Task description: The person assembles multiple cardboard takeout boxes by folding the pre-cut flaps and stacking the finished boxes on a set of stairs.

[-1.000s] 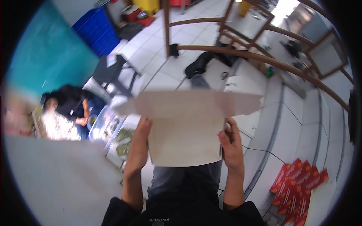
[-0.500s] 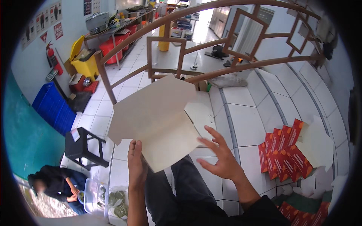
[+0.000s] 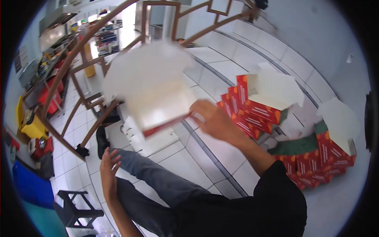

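A cardboard food box [image 3: 162, 104], pale inside with a red front wall, hangs in front of me with its lid flap up; motion blurs it. My right hand [image 3: 213, 118] pinches the box at its right front corner. Lower left, beside my knee, my left hand [image 3: 109, 168] is off the box, fingers apart and holding nothing. To the right of my right hand, several nested red boxes [image 3: 252, 120] stand on the step, the front one with its pale lid raised. Below the held box lies flat white cardboard [image 3: 158, 144].
A second group of red boxes [image 3: 319, 158] lies farther right by the wall, near a green piece [image 3: 294, 146]. Tiled steps rise to the right. A brown railing [image 3: 94, 65] curves across the far left. A black stool [image 3: 79, 209] and a blue crate [image 3: 31, 185] are lower left.
The box has gained a folded-up red front wall. My left hand has let go and dropped lower left; my right hand has closed on the corner. The view has turned right.
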Tool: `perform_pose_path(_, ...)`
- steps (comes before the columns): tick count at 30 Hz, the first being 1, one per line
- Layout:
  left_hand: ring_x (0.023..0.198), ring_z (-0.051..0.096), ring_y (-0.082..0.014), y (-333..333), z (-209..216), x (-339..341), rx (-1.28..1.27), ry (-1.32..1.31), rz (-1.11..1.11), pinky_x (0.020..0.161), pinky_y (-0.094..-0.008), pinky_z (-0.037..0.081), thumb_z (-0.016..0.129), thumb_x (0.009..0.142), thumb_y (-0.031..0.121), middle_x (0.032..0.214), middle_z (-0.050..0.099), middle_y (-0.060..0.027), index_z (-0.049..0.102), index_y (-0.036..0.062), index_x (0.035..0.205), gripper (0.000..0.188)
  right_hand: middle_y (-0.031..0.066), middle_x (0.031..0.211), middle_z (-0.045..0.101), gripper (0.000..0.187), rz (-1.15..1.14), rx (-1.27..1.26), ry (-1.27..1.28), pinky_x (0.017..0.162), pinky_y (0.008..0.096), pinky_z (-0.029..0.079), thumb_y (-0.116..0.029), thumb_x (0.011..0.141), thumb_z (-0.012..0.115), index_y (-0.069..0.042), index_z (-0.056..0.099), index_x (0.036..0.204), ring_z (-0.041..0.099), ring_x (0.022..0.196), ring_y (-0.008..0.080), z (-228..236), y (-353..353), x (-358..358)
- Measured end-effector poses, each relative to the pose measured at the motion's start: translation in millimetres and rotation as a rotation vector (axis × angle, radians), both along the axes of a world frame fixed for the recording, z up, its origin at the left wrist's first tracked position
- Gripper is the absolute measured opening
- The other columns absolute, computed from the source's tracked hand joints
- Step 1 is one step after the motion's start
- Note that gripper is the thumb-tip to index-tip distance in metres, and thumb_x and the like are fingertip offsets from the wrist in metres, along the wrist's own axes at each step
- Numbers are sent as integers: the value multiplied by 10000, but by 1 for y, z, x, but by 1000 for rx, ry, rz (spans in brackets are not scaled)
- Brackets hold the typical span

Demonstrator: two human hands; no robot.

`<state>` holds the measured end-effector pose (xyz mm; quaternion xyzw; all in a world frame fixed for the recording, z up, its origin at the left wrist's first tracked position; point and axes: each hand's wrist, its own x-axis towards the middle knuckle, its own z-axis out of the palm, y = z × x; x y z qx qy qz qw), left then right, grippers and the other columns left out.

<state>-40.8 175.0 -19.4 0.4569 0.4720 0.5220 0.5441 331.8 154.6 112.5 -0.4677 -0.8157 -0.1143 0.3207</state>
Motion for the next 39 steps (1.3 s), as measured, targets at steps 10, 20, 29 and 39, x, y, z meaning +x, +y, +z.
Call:
perform_pose_path(10, 1134, 606, -206, -2, 2, 11, 114, 192, -106, 1017, -330, 450, 595, 1013, 300, 1249, 640, -164, 515, -38, 1387, 511, 199, 914, 683, 258, -742, 336, 138, 743, 384, 512, -204, 1027, 519, 18, 555, 1153, 680, 838, 332, 110, -92, 112)
perform_pose_path(20, 1199, 588, -227, -5, 1, 15, 135, 232, -122, 1055, -342, 422, 601, 1009, 296, 1265, 639, -168, 517, -49, 1380, 514, 223, 944, 695, 274, -1158, -438, -67, 825, 483, 505, -286, 921, 598, -30, 687, 954, 661, 916, 407, 112, -82, 136)
perform_pose_path(29, 1175, 599, -219, -6, 1, 12, 134, 257, -114, 1033, -342, 433, 601, 1008, 288, 1243, 656, -158, 532, -24, 1377, 488, 222, 879, 682, 203, -1010, 97, -92, 717, 456, 513, -195, 917, 653, -2, 629, 975, 659, 804, 425, 103, -63, 150)
perform_pose_path(39, 1170, 601, -217, -13, 7, 17, 122, 277, -115, 1012, -325, 450, 605, 1009, 249, 1249, 648, -155, 535, 1, 1385, 456, 246, 950, 671, 212, -924, -419, -11, 825, 519, 488, -202, 931, 609, -6, 570, 1002, 627, 970, 456, 80, -65, 187)
